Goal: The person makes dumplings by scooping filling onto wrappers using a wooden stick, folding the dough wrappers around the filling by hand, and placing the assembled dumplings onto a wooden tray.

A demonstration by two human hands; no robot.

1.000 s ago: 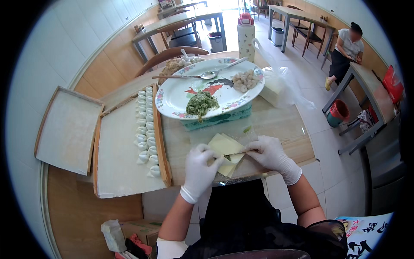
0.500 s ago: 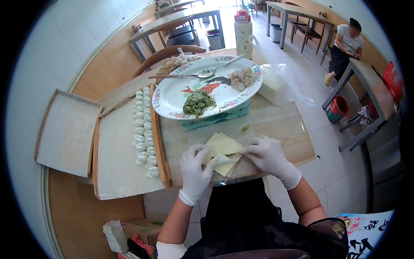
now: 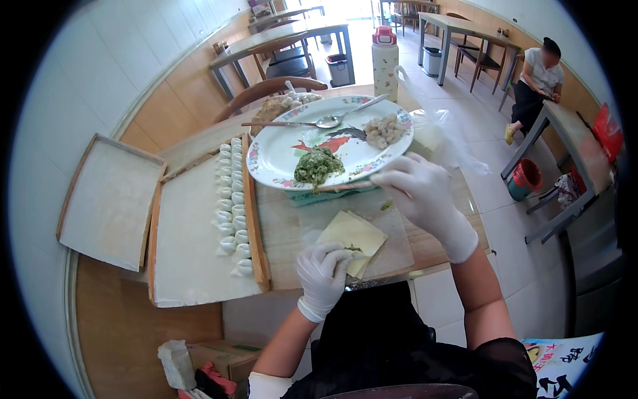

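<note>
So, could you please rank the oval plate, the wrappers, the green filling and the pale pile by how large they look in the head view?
1. Oval plate
2. Wrappers
3. Green filling and pale pile: too alike to rank

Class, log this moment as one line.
left hand: holding wrapper | right hand: holding stick near plate | green filling: on plate and wrapper

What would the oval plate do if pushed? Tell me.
The plate looks rigid, so it would likely move as one piece. It overhangs the green box beneath, so pressing one side might tip it. The spoon lying on it could slide.
</note>
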